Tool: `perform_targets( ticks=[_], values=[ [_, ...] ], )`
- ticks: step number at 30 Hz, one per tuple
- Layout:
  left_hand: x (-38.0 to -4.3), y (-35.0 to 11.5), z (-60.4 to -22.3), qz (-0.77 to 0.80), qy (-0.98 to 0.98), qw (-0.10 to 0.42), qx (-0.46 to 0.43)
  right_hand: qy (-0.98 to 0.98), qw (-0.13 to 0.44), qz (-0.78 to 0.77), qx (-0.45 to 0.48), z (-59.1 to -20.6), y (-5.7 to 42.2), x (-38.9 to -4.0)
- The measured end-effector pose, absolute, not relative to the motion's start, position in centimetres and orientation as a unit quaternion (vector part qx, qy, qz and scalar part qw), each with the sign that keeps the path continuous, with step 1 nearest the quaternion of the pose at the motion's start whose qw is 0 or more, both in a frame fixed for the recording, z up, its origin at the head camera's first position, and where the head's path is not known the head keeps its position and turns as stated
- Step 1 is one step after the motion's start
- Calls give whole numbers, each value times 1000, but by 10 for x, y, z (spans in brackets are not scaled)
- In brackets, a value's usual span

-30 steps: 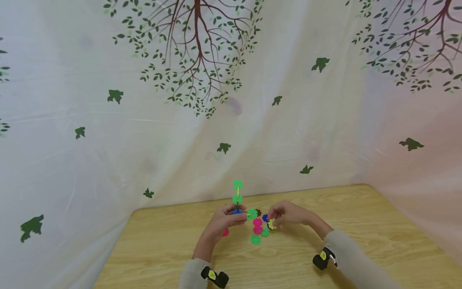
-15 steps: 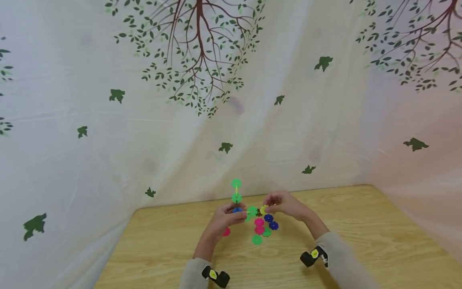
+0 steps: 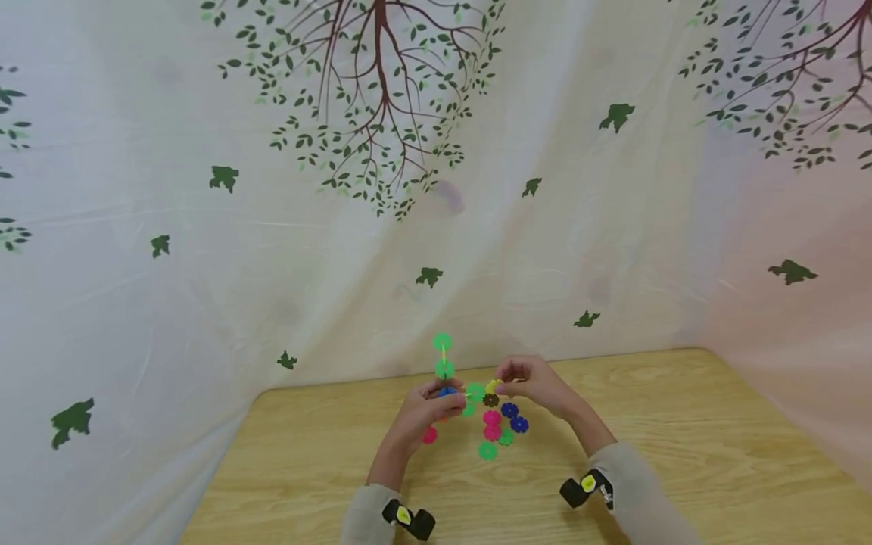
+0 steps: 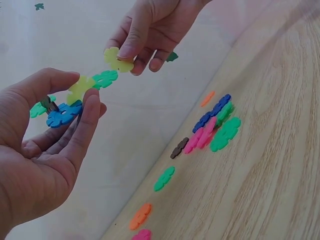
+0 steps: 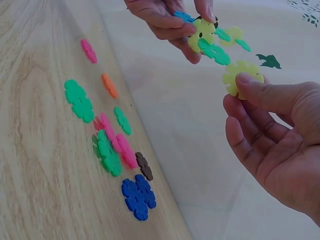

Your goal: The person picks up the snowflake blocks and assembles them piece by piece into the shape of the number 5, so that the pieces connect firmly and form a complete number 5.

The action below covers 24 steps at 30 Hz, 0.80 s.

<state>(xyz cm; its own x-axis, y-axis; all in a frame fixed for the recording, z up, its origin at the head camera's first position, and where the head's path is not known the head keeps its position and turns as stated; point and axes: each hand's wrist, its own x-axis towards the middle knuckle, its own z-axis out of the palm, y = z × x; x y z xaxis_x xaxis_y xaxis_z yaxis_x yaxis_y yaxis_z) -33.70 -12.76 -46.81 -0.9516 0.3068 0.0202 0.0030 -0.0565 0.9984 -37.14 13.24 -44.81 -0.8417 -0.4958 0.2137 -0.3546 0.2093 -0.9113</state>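
Note:
Interlocking flower-shaped plastic discs form a branching chain in my left hand. Thumb and fingers pinch it around a yellow disc and a blue disc. From there a column of green discs with yellow between them rises in the head view. A green disc sticks out of the chain toward my right hand. That hand pinches a loose yellow disc between thumb and fingers, its edge close to the protruding green disc. Fingers hide part of the chain's middle.
Loose discs lie on the wooden table below my hands: dark blue, pink, green, brown and orange. A pale curtain with printed leaves hangs behind the table's far edge.
My right hand has lifted the yellow disc from beside the dark blue discs and carried it up and left to the chain's green end. My left hand stays nearly in place.

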Motion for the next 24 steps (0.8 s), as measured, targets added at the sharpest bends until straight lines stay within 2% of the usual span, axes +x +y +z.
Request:
perform_targets(
  ticks=[6, 24],
  values=[
    [-337, -128, -467, 719, 677, 104, 118, 778, 33, -565, -274, -449, 128, -368],
    [-338, -125, -467, 737, 657, 112, 112, 766, -7, -578, -281, -451, 123, -365]
  ],
)
